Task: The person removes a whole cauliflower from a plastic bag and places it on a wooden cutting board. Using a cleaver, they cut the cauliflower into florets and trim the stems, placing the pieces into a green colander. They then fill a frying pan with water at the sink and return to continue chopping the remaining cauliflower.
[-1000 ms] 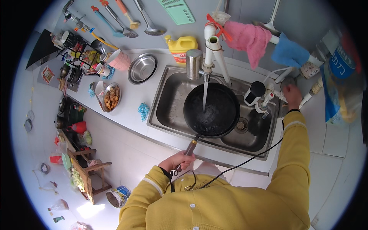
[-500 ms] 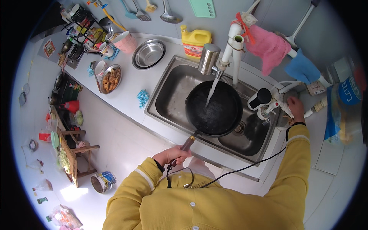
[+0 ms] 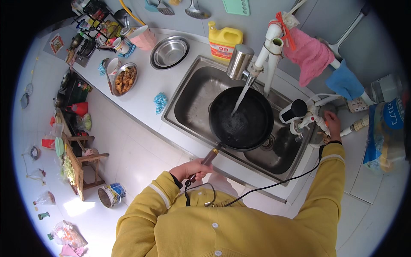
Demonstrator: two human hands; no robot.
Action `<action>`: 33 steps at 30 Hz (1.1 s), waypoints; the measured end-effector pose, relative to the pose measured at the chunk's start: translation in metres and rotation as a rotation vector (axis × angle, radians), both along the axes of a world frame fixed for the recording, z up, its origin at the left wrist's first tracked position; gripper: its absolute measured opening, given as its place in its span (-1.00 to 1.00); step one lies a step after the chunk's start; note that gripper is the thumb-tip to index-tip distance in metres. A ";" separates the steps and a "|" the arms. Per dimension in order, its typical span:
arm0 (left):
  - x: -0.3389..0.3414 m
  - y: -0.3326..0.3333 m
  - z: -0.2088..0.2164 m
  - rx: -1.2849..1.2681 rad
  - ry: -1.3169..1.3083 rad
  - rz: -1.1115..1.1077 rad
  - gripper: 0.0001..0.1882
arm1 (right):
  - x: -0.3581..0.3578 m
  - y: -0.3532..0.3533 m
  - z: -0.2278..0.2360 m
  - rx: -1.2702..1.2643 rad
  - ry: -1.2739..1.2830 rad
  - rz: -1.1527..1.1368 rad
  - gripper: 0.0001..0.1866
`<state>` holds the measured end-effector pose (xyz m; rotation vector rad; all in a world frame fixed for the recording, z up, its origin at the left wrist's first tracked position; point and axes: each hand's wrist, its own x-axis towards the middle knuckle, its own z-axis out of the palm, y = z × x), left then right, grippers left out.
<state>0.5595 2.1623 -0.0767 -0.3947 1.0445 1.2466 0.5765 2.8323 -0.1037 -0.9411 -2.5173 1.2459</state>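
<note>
My left hand (image 3: pixel 193 170) is closed around the brown handle (image 3: pixel 209 156) of a black frying pan (image 3: pixel 257 122), which rests tilted across the steel double sink (image 3: pixel 188 107). From the tap (image 3: pixel 252 75) a stream of water falls into the pan and ripples over its base. On the right, my right hand (image 3: pixel 332 124) is at the white pipe fittings (image 3: pixel 316 121) beside the sink. Its fingers are bent and partly hidden, so what they grip is unclear. A black-and-white device (image 3: pixel 294 111) stands between that hand and the pan.
A yellow detergent jug (image 3: pixel 225 40) and steel bowls (image 3: pixel 170 52) stand behind the sink. Left along the counter are a blue checked cloth (image 3: pixel 160 103) and a dish of browned food (image 3: pixel 125 80). Pink (image 3: pixel 309 55) and blue cloths (image 3: pixel 345 81) hang on a pipe. A black cord (image 3: pixel 274 185) crosses my front.
The whole view has shifted slightly. My left hand stays on the pan's handle and my right stays by the pipes, while the water keeps running into the pan.
</note>
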 end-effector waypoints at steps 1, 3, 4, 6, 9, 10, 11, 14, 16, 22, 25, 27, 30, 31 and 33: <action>0.000 0.000 0.000 0.001 0.006 0.001 -0.86 | 0.000 -0.001 0.001 -0.004 -0.012 -0.025 -0.68; 0.001 -0.001 -0.001 0.001 0.001 0.006 -0.85 | 0.000 -0.002 0.002 0.001 -0.011 -0.019 -0.69; 0.001 -0.001 -0.001 0.001 0.005 0.005 -0.85 | -0.001 -0.002 0.003 -0.010 -0.017 -0.037 -0.69; 0.002 -0.001 -0.001 0.005 0.008 0.004 -0.85 | -0.001 -0.002 0.002 -0.024 0.013 -0.013 -0.70; 0.001 -0.001 0.000 0.019 0.031 -0.033 -0.83 | -0.001 0.000 -0.001 -0.021 0.027 -0.013 -0.71; 0.001 -0.001 0.000 0.025 0.042 -0.051 -0.80 | -0.001 0.000 -0.002 -0.009 0.006 -0.052 -0.71; 0.001 -0.001 0.001 0.026 0.040 -0.050 -0.80 | -0.001 0.000 -0.003 -0.017 0.031 -0.010 -0.71; 0.000 0.000 0.003 0.029 0.038 -0.046 -0.80 | -0.001 -0.002 -0.003 -0.014 0.028 -0.005 -0.71; 0.000 0.000 0.004 0.029 0.039 -0.043 -0.80 | -0.001 -0.004 -0.001 -0.007 -0.005 -0.038 -0.70; 0.002 0.000 0.001 -0.003 0.005 0.004 -0.84 | -0.004 -0.008 0.004 0.041 -0.062 -0.040 -0.68; 0.002 0.000 0.000 0.005 0.003 0.011 -0.83 | -0.004 -0.007 0.003 0.115 -0.082 -0.020 -0.68; 0.003 0.000 0.000 -0.007 0.000 0.018 -0.83 | -0.003 -0.005 -0.001 0.114 -0.069 -0.035 -0.68; 0.002 0.001 0.000 -0.009 -0.002 0.016 -0.83 | -0.004 -0.001 -0.011 0.226 -0.049 -0.041 -0.67; 0.002 0.001 0.000 -0.015 0.000 0.012 -0.82 | -0.005 0.001 -0.014 0.271 -0.074 -0.077 -0.67; 0.002 0.000 0.001 -0.004 -0.005 0.011 -0.83 | -0.006 0.004 -0.021 0.347 -0.069 -0.063 -0.67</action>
